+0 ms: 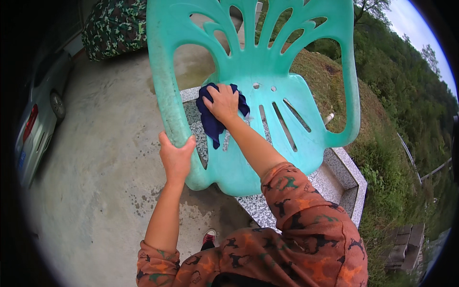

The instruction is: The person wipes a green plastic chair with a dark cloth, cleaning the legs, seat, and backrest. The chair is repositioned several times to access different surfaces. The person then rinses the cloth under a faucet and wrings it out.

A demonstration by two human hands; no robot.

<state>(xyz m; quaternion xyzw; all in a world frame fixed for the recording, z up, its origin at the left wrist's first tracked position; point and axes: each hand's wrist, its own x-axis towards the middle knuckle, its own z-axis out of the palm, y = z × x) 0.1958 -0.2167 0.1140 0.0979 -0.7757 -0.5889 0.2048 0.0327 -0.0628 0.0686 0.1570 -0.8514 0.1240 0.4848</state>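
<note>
A turquoise plastic armchair (297, 107) faces me, its slotted seat and pierced backrest marked with grime. My left hand (175, 154) grips the front of the armrest on the left side, thumb on the inner edge. Under my right hand (224, 102) a dark navy cloth (211, 125) is pressed onto the left rear part of the seat. The fingers are spread over the cloth, and one corner of it hangs toward the front. The chair's legs are hidden beneath the seat.
Speckled granite ledges (346, 168) with a basin-like recess lie under the chair. A silver car (41, 125) is parked on the concrete yard (104, 172) at left, near a camouflage cover (114, 28). A grassy slope (376, 154) drops away at right. My red shoe (209, 236) is below.
</note>
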